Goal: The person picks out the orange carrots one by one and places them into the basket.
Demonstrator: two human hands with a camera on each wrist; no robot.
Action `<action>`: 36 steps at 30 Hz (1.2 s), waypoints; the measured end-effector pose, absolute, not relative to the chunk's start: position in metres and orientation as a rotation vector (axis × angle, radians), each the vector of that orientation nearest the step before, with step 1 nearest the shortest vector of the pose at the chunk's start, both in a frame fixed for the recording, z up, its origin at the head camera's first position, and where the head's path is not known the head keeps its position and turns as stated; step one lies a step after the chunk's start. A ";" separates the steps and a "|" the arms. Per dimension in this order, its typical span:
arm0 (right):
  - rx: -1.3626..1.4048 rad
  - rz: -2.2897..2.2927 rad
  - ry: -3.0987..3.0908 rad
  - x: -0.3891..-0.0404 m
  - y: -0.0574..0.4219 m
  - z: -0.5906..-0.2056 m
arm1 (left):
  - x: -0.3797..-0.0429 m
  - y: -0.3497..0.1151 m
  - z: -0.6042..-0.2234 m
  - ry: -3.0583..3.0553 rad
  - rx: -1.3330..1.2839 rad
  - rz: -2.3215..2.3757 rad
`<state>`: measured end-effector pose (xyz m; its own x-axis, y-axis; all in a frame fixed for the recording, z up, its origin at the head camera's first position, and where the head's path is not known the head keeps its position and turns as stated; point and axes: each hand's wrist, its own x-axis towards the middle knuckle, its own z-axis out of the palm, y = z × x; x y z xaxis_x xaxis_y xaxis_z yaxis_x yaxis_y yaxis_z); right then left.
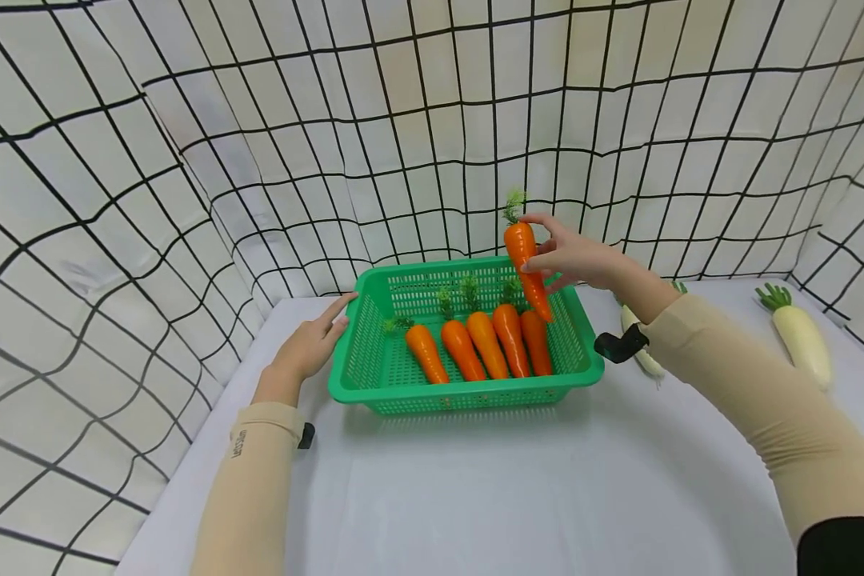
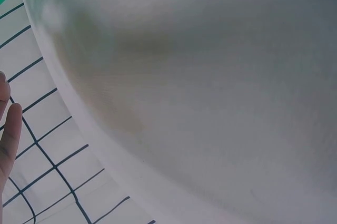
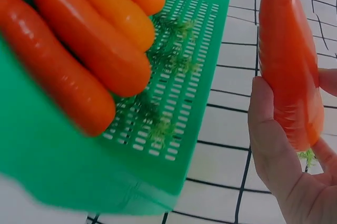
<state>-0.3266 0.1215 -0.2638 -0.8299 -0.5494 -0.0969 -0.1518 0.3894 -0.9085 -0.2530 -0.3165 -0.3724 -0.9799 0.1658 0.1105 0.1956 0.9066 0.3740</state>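
Observation:
A green plastic basket (image 1: 468,394) stands on the white table with several orange carrots (image 1: 486,344) lying side by side in it, leafy ends toward the back. Above its back right part, my right hand (image 1: 565,254) pinches one more carrot (image 1: 522,244) between thumb and fingers, green top up and tip slanting down. The right wrist view shows this carrot (image 3: 287,60) beside the basket's slotted wall (image 3: 174,81). My left hand (image 1: 310,344) rests its extended fingers on the basket's left rim; only its fingertips (image 2: 11,129) show at the edge of the left wrist view.
Right of the basket lies a white radish (image 1: 801,340) with a green top. A slimmer pale radish (image 1: 644,352) lies partly hidden behind the right forearm. White cloth with a black grid (image 1: 432,144) rises behind and beside the table (image 1: 475,496).

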 end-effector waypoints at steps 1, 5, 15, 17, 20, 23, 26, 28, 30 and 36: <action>-0.606 -1.426 2.263 -0.328 0.118 -0.264 | -0.253 -0.316 -0.372 -2.994 -0.284 -0.601; -0.589 -1.444 2.242 -0.335 0.102 -0.267 | -0.253 -0.315 -0.372 -2.997 -0.290 -0.600; -0.569 -1.486 2.158 -0.341 0.064 -0.279 | -0.254 -0.315 -0.370 -3.001 -0.279 -0.594; -0.581 -1.476 2.149 -0.341 0.056 -0.283 | -0.254 -0.315 -0.370 -3.001 -0.279 -0.594; -0.614 -1.452 2.141 -0.341 0.043 -0.289 | -0.253 -0.314 -0.370 -3.003 -0.276 -0.593; -0.634 -1.428 2.132 -0.342 0.031 -0.296 | -0.252 -0.314 -0.370 -3.008 -0.272 -0.592; -0.633 -1.413 2.121 -0.343 0.020 -0.304 | -0.252 -0.314 -0.370 -3.009 -0.274 -0.596; -0.627 -1.403 2.115 -0.343 0.014 -0.309 | -0.252 -0.313 -0.370 -3.007 -0.280 -0.600; -0.626 -1.396 2.114 -0.342 0.009 -0.313 | -0.252 -0.313 -0.370 -3.007 -0.282 -0.603; -0.622 -1.396 2.102 -0.340 -0.004 -0.319 | -0.253 -0.314 -0.369 -3.007 -0.278 -0.601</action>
<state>-0.3400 -0.0043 -0.3192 -0.7499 -0.6369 -0.1789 -0.0820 0.3579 -0.9302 -0.2527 -0.3139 -0.3694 -0.9817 0.1639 0.0966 0.1884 0.9077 0.3750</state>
